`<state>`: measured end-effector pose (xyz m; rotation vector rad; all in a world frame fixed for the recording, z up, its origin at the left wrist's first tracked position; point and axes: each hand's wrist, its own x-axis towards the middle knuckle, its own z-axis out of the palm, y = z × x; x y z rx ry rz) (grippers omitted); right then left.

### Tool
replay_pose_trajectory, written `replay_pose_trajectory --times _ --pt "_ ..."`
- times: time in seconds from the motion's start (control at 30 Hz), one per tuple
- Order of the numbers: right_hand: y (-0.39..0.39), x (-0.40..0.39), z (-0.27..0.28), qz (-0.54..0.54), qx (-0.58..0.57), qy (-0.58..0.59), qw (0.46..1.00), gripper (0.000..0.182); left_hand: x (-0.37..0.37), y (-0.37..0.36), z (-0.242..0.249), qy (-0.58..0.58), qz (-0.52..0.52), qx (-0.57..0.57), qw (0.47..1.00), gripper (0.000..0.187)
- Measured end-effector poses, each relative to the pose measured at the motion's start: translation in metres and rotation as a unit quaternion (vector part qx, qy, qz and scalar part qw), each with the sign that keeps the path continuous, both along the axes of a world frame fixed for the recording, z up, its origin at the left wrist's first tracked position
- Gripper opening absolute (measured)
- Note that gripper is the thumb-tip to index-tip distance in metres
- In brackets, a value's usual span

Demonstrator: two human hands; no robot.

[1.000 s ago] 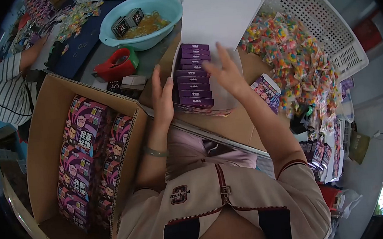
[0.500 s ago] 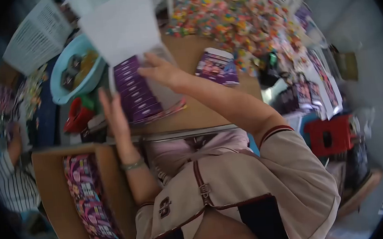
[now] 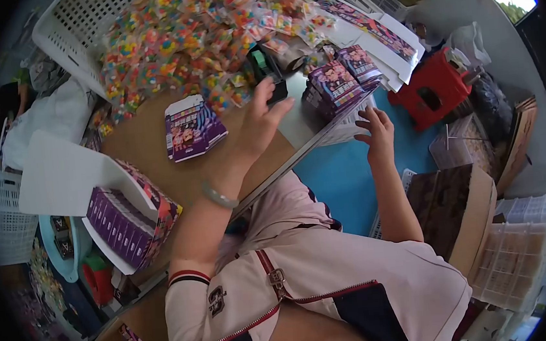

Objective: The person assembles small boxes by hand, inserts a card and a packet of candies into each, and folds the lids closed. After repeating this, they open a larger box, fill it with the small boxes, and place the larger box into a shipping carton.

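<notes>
Two hands seen: left hand (image 3: 261, 121) spread, empty, beside candy pile (image 3: 197, 41); right hand (image 3: 377, 132) spread, empty, near two purple boxes (image 3: 343, 77).

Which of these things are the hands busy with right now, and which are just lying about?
In use:
- left hand reaching toward the black tape dispenser
- right hand reaching toward the stack of purple boxes
- pile of colourful candy packets beside them

Lying about:
- open display box of purple packs
- red stool
- white basket
- flat purple box on the cardboard
</notes>
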<state>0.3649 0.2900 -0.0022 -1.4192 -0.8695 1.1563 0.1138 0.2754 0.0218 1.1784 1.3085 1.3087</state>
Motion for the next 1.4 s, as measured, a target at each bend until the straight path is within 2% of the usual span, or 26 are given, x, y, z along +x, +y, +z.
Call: replay_pose_trajectory --times 0.03,0.13,0.17,0.27,0.33,0.4,0.43,0.5,0.53,0.6,0.63,0.67,0.73,0.77,0.8,0.83,0.87,0.9,0.97,1.0,1.03,1.1,1.17,1.23,1.33,1.4 --pt "0.005 0.004 -0.001 0.007 -0.018 0.000 1.000 0.054 0.019 0.019 0.004 -0.006 -0.024 -0.014 1.000 0.064" --pt "0.026 0.004 -0.017 0.014 -0.036 0.018 0.999 0.060 0.046 0.082 -0.013 -0.042 -0.097 -0.096 0.990 0.069" --pt "0.028 0.002 -0.017 0.040 -0.044 0.031 0.998 0.061 0.052 0.089 -0.016 -0.035 -0.076 -0.134 0.987 0.064" --pt "0.031 -0.009 -0.021 0.070 -0.056 0.030 0.996 0.058 0.059 0.108 -0.051 -0.039 -0.092 -0.145 0.984 0.067" --pt "0.030 -0.022 -0.023 0.074 -0.067 0.019 0.995 0.053 0.061 0.106 -0.058 -0.100 -0.119 -0.162 0.974 0.063" --pt "0.029 -0.031 -0.027 0.034 -0.012 0.055 0.998 0.044 0.061 0.104 -0.063 0.012 -0.123 -0.160 0.979 0.065" --pt "0.028 -0.030 -0.025 0.035 -0.012 0.057 0.998 0.044 0.061 0.102 -0.064 0.014 -0.122 -0.160 0.979 0.065" --pt "0.023 -0.028 -0.021 0.046 -0.021 0.141 0.989 0.036 0.064 0.089 -0.070 0.149 -0.013 -0.045 0.988 0.067" --pt "0.020 -0.028 -0.023 0.050 -0.022 0.141 0.989 0.036 0.064 0.080 -0.061 0.149 -0.009 -0.046 0.988 0.067" --pt "0.014 -0.028 -0.032 0.057 -0.027 0.216 0.974 0.038 0.062 0.058 -0.045 -0.101 -0.064 -0.104 0.987 0.068" --pt "0.009 -0.029 -0.035 0.071 -0.032 0.243 0.967 0.050 0.058 0.052 -0.049 -0.111 -0.037 -0.073 0.990 0.072" --pt "0.003 -0.033 -0.036 0.077 -0.032 0.244 0.966 0.050 0.052 0.044 -0.045 -0.109 -0.031 -0.071 0.991 0.072" --pt "-0.015 -0.043 -0.023 0.184 -0.013 0.285 0.941 0.066 0.032 0.016 -0.025 -0.100 -0.032 0.052 0.993 0.076" --pt "-0.021 -0.047 -0.021 0.240 -0.004 0.281 0.929 0.083 0.014 -0.005 0.015 0.041 -0.038 0.026 0.998 0.087" --pt "-0.024 -0.052 -0.020 0.248 -0.013 0.285 0.926 0.083 -0.006 -0.018 0.008 0.127 -0.025 0.080 0.988 0.092" --pt "-0.024 -0.058 -0.019 0.302 0.073 0.132 0.941 0.089 -0.023 -0.031 0.007 0.214 -0.012 0.132 0.968 0.097" --pt "-0.024 -0.064 -0.016 0.349 0.159 -0.023 0.923 0.096 -0.035 -0.047 0.009 0.189 -0.033 0.156 0.969 0.099" --pt "-0.020 -0.072 -0.009 0.399 0.184 -0.112 0.891 0.111 -0.043 -0.059 0.012 0.192 -0.020 0.146 0.970 0.099" --pt "-0.029 -0.105 0.014 0.468 0.160 0.030 0.868 0.123 -0.057 -0.081 0.014 0.365 -0.073 0.151 0.916 0.100" --pt "-0.028 -0.120 0.006 0.498 0.222 -0.015 0.838 0.122 -0.066 -0.088 -0.005 0.322 -0.099 0.118 0.934 0.112" --pt "-0.025 -0.132 -0.001 0.507 0.220 -0.012 0.833 0.122 -0.068 -0.097 -0.016 0.323 -0.089 0.113 0.935 0.112" --pt "-0.020 -0.150 -0.011 0.521 0.242 0.036 0.817 0.117 -0.064 -0.107 -0.028 0.304 0.045 0.177 0.935 0.126" --pt "-0.029 -0.155 -0.017 0.540 0.217 0.067 0.811 0.112 -0.055 -0.113 -0.033 0.292 0.077 0.186 0.935 0.135" --pt "-0.038 -0.154 -0.026 0.537 0.158 0.112 0.821 0.109 -0.039 -0.117 -0.042 -0.043 0.108 0.158 0.981 0.133" --pt "-0.043 -0.153 -0.026 0.530 0.141 0.130 0.826 0.109 -0.042 -0.114 -0.066 0.035 0.105 0.217 0.970 0.134" --pt "-0.042 -0.148 -0.026 0.546 0.151 0.118 0.816 0.106 -0.050 -0.119 -0.068 0.008 0.084 0.181 0.980 0.132"
